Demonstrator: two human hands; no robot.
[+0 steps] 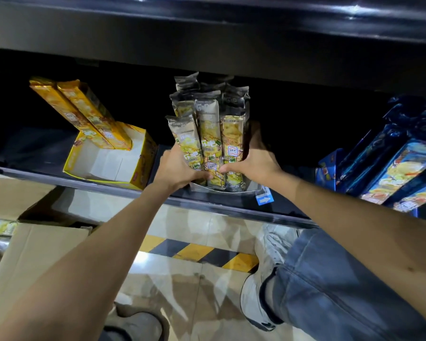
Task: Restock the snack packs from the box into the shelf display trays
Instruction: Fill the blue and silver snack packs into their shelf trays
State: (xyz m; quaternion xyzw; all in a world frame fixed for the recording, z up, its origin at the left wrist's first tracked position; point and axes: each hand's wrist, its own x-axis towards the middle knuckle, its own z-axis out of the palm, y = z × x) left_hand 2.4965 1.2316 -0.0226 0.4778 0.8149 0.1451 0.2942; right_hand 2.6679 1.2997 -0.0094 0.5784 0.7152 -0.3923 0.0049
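The grey packs (208,134) stand upright in a bunch in the grey tray (251,187) on the shelf (231,207). The left grip (182,168) curls round the bunch's left side, thumb across the front. The right grip (253,161) clasps the right side, thumb on the front packs. Just left, a yellow tray (143,163) holds two leaning yellow packs (89,114). Blue packs (399,163) lean at the right. A cardboard box (35,247) lies below the shelf, at the left.
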